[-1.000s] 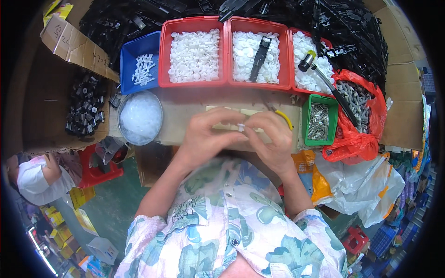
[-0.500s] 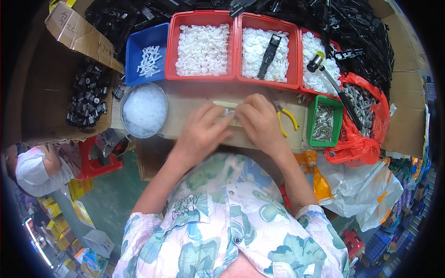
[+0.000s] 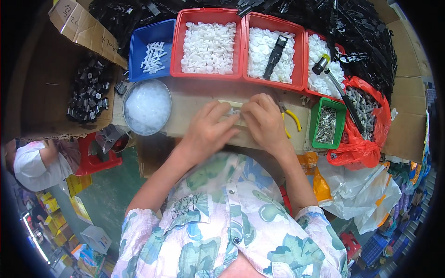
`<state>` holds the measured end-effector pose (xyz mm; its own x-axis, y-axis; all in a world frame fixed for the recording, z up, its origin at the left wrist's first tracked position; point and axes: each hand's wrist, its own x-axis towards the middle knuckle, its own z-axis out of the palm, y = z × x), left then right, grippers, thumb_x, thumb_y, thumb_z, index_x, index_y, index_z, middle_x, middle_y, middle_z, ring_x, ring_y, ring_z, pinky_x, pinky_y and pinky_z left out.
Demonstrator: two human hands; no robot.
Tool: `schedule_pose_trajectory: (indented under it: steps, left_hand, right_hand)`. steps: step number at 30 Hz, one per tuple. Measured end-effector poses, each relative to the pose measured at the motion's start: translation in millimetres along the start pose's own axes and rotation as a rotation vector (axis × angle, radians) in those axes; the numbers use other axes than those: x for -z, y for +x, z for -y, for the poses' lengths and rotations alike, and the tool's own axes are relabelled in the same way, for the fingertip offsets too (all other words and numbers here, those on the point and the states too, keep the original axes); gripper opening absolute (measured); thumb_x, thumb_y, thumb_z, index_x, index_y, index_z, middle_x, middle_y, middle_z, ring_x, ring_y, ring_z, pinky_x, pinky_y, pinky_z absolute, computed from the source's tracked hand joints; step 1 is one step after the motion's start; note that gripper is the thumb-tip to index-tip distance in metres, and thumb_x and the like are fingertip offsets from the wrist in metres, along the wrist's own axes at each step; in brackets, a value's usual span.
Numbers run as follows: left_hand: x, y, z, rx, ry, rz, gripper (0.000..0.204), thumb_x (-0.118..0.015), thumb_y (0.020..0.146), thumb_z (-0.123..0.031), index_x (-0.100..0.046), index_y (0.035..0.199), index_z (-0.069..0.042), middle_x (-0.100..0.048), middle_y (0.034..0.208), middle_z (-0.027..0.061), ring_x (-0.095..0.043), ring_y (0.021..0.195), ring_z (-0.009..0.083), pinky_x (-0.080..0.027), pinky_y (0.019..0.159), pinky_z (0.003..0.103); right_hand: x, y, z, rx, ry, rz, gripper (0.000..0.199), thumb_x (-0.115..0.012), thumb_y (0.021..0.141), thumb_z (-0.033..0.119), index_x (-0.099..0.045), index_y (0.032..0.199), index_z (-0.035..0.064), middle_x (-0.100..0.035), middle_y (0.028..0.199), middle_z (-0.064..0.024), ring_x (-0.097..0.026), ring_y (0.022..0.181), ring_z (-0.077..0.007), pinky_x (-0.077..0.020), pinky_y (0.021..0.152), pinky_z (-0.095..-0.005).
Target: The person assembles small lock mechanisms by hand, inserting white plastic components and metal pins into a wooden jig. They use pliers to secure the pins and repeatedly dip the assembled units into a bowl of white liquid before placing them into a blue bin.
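Over the middle of the work table, my left hand [image 3: 209, 130] and my right hand [image 3: 266, 124] meet, fingertips bent inward and closed. Between them is a small whitish part [image 3: 235, 111], mostly hidden by the fingers; its kind is too small to make out. It sits at a cream-coloured block [image 3: 226, 102] lying on the table. Both hands pinch at this part, the left from its left side and the right from its right. Pliers with yellow handles [image 3: 293, 121] lie just right of my right hand.
A round bowl of clear, whitish bits [image 3: 147, 107] stands left. Behind are a blue bin [image 3: 134, 58] and red bins [image 3: 243, 69] of white pieces; a black strip [image 3: 276, 56] and a hammer [image 3: 343, 95] lie across them. A green bin [image 3: 340, 125] holds metal pins, beside a red bag [image 3: 359, 155].
The whole view has shifted slightly to the right. My hands stay together at the small part, with the fingers of my right hand slightly moved and a little more of the part showing.
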<state>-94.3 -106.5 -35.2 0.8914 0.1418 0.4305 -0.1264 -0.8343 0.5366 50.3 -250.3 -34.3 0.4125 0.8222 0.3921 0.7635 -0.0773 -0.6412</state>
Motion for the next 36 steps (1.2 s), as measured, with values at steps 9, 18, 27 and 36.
schedule_pose_trajectory:
  steps: [9, 18, 27, 36]
  left_hand:
    - [4, 11, -2, 0.014, -0.01, 0.019, 0.03, -0.084, 0.072, -0.011, -0.072, 0.098, -0.003, -0.061, 0.107, 0.0125, -0.057, 0.102, 0.0333, -0.05, 0.085, 0.043]
    - [13, 100, 17, -0.142, 0.16, -0.021, 0.015, -0.076, 0.076, -0.001, -0.071, 0.091, -0.002, -0.064, 0.099, 0.0099, -0.057, 0.103, 0.0321, -0.049, 0.087, 0.042]
    - [-10, 171, 50, -0.253, 0.397, 0.238, 0.013, -0.075, 0.072, -0.004, -0.074, 0.084, -0.004, -0.065, 0.094, 0.008, -0.057, 0.104, 0.027, -0.046, 0.091, 0.042]
    - [-18, 171, 56, -0.281, 0.367, 0.229, 0.008, -0.075, 0.071, -0.005, -0.072, 0.079, -0.003, -0.066, 0.086, 0.0082, -0.059, 0.097, 0.0272, -0.047, 0.087, 0.042]
  right_hand:
    - [55, -24, 4, -0.118, -0.032, -0.183, 0.015, -0.066, 0.085, -0.007, -0.066, 0.099, -0.0008, -0.064, 0.099, -0.0141, -0.066, 0.083, -0.0286, -0.0524, 0.072, -0.0366]
    - [126, -90, -41, -0.567, -0.497, -0.152, 0.013, -0.067, 0.089, 0.001, -0.066, 0.102, -0.0031, -0.06, 0.095, -0.0171, -0.064, 0.081, -0.0346, -0.0505, 0.072, -0.0413]
    - [118, -85, -48, -0.572, -0.513, -0.222, 0.008, -0.069, 0.088, 0.001, -0.068, 0.094, -0.0035, -0.06, 0.085, -0.0128, -0.061, 0.069, -0.0253, -0.0481, 0.065, -0.036]
    - [123, -85, -48, -0.599, -0.303, -0.348, 0.008, -0.069, 0.086, -0.001, -0.068, 0.094, -0.0028, -0.062, 0.082, -0.0083, -0.059, 0.065, -0.0163, -0.0481, 0.063, -0.03]
